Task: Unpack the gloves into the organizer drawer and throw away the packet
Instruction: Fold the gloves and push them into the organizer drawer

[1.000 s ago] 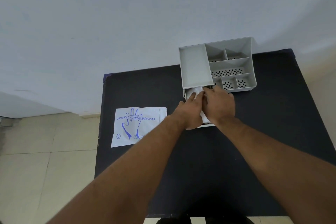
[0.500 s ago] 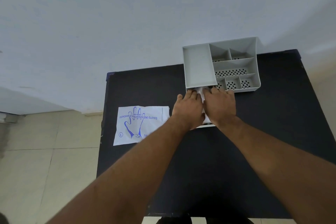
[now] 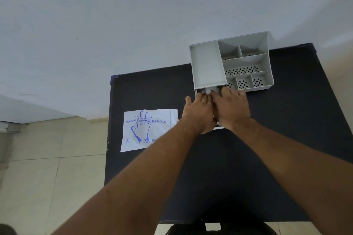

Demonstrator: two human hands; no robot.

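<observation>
Left hand (image 3: 199,111) and right hand (image 3: 232,108) lie flat, fingers extended.
Both press crumpled clear gloves (image 3: 209,89) into the drawer (image 3: 218,127); packet (image 3: 148,129) at 9 o'clock.

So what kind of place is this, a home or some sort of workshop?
Hard to say; it looks like a plain indoor room, perhaps set up for recording. A small black table stands against a bare white wall on a beige tiled floor, holding only a grey desk organizer and a disposable-glove packet.
</observation>
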